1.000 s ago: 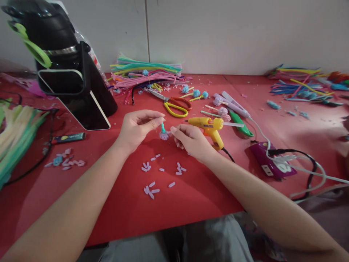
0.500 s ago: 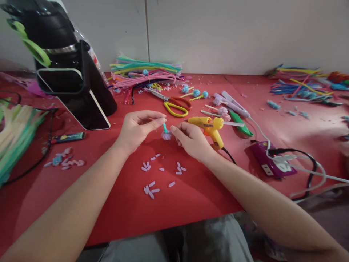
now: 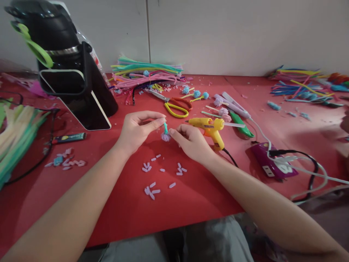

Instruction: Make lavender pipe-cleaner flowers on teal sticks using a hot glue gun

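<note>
My left hand (image 3: 143,129) pinches the short green stem of a small pipe-cleaner flower (image 3: 165,137) between thumb and forefinger. Its purple head hangs downward above the red table. From the other side, my right hand (image 3: 191,140) is closed, with thumb and curled fingers against the right edge of the flower head. Anything between those fingertips is hidden. Short lilac pipe-cleaner pieces (image 3: 152,191) lie in small groups on the table below both hands. Just beyond the right hand, a yellow glue gun (image 3: 208,124) rests on its side, nozzle pointing left.
Scissors (image 3: 177,107) with red and yellow handles lie behind the hands. A black bottle in a holder (image 3: 79,83) stands at left. Pipe-cleaner bundles (image 3: 147,72) lie by the wall. Finished-looking flowers (image 3: 196,93), a purple power strip (image 3: 272,160) and cables occupy the right side.
The flower head has turned slightly and the right fingertips have shifted a little to the left against it. The view has moved slightly; the left hand keeps its pinch.
</note>
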Demonstrator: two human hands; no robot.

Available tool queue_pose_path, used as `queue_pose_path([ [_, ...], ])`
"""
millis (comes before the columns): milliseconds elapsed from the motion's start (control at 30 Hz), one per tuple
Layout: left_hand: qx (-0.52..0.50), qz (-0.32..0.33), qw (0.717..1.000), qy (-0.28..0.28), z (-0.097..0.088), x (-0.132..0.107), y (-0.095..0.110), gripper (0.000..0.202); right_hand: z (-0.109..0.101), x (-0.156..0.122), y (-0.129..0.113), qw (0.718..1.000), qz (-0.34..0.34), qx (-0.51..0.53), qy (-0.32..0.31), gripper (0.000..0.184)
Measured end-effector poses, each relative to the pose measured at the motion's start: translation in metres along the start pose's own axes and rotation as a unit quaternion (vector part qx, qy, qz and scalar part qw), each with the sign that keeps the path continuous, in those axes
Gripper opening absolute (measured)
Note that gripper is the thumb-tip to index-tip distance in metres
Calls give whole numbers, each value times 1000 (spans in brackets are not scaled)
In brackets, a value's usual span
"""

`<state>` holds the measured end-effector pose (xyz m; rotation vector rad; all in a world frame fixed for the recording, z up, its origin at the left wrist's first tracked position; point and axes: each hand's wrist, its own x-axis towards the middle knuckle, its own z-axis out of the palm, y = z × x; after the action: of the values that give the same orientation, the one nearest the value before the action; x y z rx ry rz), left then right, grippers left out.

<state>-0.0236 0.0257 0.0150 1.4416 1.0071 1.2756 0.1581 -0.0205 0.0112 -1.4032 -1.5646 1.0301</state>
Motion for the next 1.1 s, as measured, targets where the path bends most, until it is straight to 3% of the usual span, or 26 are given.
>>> queue_pose_path([
  [300,-8,9,1000,6,-1,1,-1,18,-1,-1,3,1000,-2,2,0,36],
  [567,-12,16,1000,18,-2,3,-3,19,-2,-1,1,975,80,199,54,12],
  [733,-10,24,1000,18,-2,3,-3,19,-2,0,-6,959,136,249,9,3],
  [833,-9,24,1000,4,-2,2,-3,18,-3,0,-7,950,142,276,-11,9],
  [1100,39,32,999,-12,-1,-1,4,22,-2,1,-3,955,136,263,9,7],
])
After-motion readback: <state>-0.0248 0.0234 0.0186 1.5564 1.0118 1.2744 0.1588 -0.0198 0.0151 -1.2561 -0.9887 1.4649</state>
